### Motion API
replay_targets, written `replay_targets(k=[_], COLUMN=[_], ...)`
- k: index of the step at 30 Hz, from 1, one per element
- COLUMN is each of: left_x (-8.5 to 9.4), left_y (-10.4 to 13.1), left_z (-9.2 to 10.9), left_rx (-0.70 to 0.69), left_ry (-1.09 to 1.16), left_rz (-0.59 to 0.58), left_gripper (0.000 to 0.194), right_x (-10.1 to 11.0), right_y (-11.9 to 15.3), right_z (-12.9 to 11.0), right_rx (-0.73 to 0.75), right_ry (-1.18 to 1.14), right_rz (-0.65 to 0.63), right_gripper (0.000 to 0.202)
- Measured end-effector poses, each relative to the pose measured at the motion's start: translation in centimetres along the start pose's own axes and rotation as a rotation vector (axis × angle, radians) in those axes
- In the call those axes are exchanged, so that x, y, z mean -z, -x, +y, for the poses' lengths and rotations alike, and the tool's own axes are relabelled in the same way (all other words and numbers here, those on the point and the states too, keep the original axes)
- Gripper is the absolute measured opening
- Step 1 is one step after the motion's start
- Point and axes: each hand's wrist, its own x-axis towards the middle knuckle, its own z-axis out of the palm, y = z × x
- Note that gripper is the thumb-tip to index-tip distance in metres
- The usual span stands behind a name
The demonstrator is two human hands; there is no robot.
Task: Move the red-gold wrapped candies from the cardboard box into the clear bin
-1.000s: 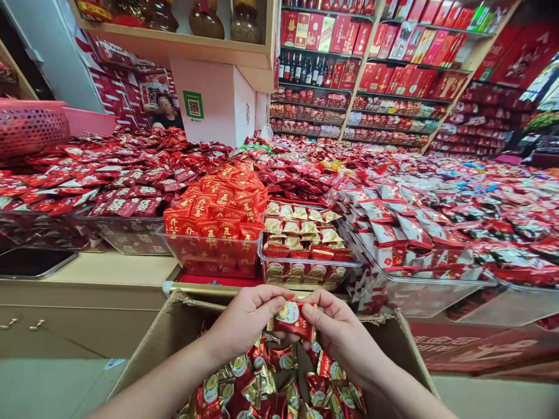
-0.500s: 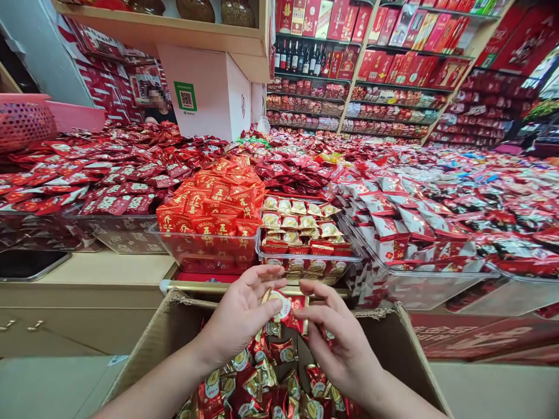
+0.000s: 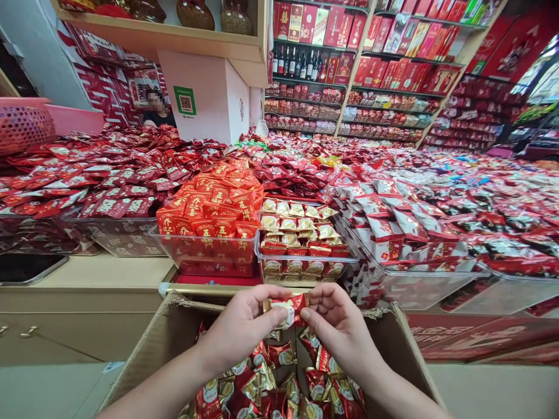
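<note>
A small red and gold wrapped candy (image 3: 293,305) with a pale round print is held between both hands. My left hand (image 3: 247,317) pinches its left end, thumb across the front. My right hand (image 3: 338,314) grips the right end between thumb and fingers. Below them, an open cardboard box (image 3: 146,349) holds many loose candies (image 3: 279,354) in the same wrapper. Just beyond the hands stands a clear plastic bin (image 3: 308,260) with matching candies (image 3: 297,224) stacked in neat rows, white prints facing up.
Left of that bin, another clear bin (image 3: 209,247) is heaped with orange-red packets (image 3: 218,201). White and red packets (image 3: 388,215) fill bins to the right. A dark flat device (image 3: 30,269) lies on the left counter. A person (image 3: 156,110) is in the back left; stocked shelves (image 3: 349,75) stand behind.
The right hand's fingers have closed onto the candy's right end, and the candy has turned more level. The view has shifted slightly.
</note>
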Motion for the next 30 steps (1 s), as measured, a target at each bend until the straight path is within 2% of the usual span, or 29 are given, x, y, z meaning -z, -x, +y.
replay_targets(k=[2, 5, 7, 10, 12, 14, 18, 21, 25, 30], left_x=[-0.1, -0.5, -1.1, -1.9, -1.9, -1.5, 0.3, 1.2, 1.3, 1.4], left_y=[0.0, -0.1, 0.2, 1.0, 1.5, 1.5, 0.1, -0.8, -0.8, -0.4], left_z=[-0.4, -1.0, -1.1, -0.6, -0.1, 0.1, -0.7, -1.6, -1.7, -1.5], left_rx=[0.016, 0.004, 0.015, 0.036, 0.005, -0.064, -0.151, -0.154, -0.212, -0.287], left_ry=[-0.043, -0.033, -0.001, 0.091, 0.141, 0.110, -0.174, -0.306, -0.484, -0.597], left_rz=[0.022, 0.138, 0.144, 0.030, -0.022, -0.018, 0.067, 0.074, 0.010, 0.007], left_gripper=[0.026, 0.033, 0.037, 0.044, 0.046, 0.040, 0.023, 0.020, 0.018, 0.020], right_x=[0.2, -0.2, -0.7, -1.2, -0.8, 0.1, 3.0, 4.6, 4.8, 3.8], right_y=[0.1, 0.6, 1.0, 1.5, 1.4, 1.0, -2.0, -6.0, -10.4, -12.1], right_z=[0.0, -0.3, -0.5, -0.8, -1.1, -1.9, -5.2, -7.5, -8.4, -7.7], right_rx=[0.174, 0.407, 0.453, 0.487, 0.533, 0.592, 0.696, 0.636, 0.400, 0.263], right_ry=[0.263, 0.577, 0.635, 0.697, 0.745, 0.801, 1.027, 1.336, 1.751, 1.845], right_rz=[0.019, 0.000, -0.066, -0.119, -0.099, -0.051, 0.092, 0.075, -0.004, -0.059], right_gripper=[0.001, 0.014, 0.032, 0.049, 0.047, 0.043, 0.027, 0.015, 0.017, 0.021])
